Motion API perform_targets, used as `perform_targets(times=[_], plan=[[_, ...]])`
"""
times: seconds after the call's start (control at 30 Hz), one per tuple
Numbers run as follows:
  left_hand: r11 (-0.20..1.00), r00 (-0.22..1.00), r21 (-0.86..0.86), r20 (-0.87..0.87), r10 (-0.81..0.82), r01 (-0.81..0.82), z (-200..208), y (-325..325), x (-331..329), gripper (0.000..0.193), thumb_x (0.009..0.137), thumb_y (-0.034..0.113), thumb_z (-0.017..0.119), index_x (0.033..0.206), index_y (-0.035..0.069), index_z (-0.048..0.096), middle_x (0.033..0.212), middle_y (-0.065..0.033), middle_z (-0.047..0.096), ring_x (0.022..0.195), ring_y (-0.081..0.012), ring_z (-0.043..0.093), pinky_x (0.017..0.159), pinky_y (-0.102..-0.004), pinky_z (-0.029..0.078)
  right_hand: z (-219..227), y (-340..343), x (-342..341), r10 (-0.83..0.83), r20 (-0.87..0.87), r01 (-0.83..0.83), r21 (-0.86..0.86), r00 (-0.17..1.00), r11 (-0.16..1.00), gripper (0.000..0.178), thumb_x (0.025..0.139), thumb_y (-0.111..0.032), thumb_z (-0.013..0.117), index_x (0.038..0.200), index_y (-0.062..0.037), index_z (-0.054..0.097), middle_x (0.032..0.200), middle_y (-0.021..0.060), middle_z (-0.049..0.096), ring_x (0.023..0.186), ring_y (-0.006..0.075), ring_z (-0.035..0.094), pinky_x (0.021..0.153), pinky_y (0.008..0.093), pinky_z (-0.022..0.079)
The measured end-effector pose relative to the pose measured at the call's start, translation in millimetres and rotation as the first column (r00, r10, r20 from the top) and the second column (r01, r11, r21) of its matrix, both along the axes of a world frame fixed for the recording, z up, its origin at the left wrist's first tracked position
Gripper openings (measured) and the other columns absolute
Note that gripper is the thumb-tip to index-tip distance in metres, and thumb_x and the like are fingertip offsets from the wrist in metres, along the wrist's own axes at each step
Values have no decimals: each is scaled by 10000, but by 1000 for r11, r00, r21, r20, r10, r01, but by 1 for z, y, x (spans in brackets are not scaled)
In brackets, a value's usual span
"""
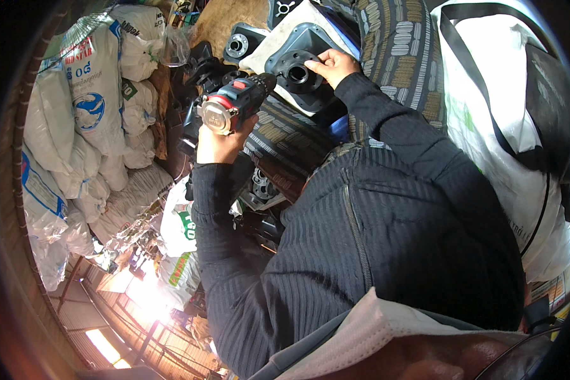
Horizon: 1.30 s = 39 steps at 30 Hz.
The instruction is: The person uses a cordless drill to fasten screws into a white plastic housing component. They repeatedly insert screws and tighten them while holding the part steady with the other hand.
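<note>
One bare left hand (225, 147) is closed around a dark blue-and-red cordless drill (234, 101), whose long axis points rightward at a black, square-based part with a round flange (291, 60). Nearer it, the right hand (335, 67) touches the flange's right side, fingers curled; whether they pinch, I cannot tell.

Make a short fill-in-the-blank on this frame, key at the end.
1. The power drill is held in the person's ____ hand.
2. The right hand is at a dark flanged part whose central opening is ____ in shape.
3. The dark ribbed top closes down the front with a ____.
4. The large white bag with a black strap is on the picture's ____ side.

Missing words: left; round; zipper; right
</note>
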<state>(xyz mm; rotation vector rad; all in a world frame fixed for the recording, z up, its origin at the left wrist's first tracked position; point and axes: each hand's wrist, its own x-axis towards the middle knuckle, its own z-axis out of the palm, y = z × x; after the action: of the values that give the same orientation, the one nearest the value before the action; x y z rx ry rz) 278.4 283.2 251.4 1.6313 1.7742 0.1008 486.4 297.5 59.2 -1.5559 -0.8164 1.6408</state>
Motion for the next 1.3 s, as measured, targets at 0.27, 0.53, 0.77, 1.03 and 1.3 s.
perform_targets(times=[0.27,0.53,0.77,1.03,1.3], plan=[[969,963,-135,-146,-227,208,4,24,5,405,758,145,746,1116,23,602,1008,-95,672,924,-181,645,827,-310,496,-4,4,3,83,32,-78,-138,996,987,322,785,-255,762,884,-9,578,760,34,642,636,83,558,580,246,459],[944,939,-168,-149,-310,285,1,26,5,385,764,140,734,1105,17,605,1038,-117,668,954,-209,645,830,-326,502,-22,-5,-2,35,-75,-43,-109,997,993,316,790,-259,755,872,-15,570,685,12,617,581,70,535,538,242,439],[960,956,58,-125,-265,274,-16,20,2,293,733,241,723,936,53,627,827,-138,665,779,-323,655,699,-367,531,-28,1,0,85,-57,-92,-137,995,986,390,769,-328,768,904,-15,579,649,7,600,549,82,535,503,237,427],[956,971,205,-157,-178,208,4,-36,-6,304,752,161,765,986,9,646,877,-103,683,784,-199,662,761,-305,511,-8,-10,41,-245,-528,124,-254,813,959,383,938,-57,444,1310,34,440,1132,139,555,942,198,584,837,350,538],[886,956,436,158,-247,157,32,-77,52,203,764,97,738,940,41,655,762,-39,640,577,-118,595,514,-286,467,50,-26,50,-188,-890,8,-203,415,979,611,912,70,366,1458,-44,116,1373,297,381,1265,366,443,1015,448,445]])
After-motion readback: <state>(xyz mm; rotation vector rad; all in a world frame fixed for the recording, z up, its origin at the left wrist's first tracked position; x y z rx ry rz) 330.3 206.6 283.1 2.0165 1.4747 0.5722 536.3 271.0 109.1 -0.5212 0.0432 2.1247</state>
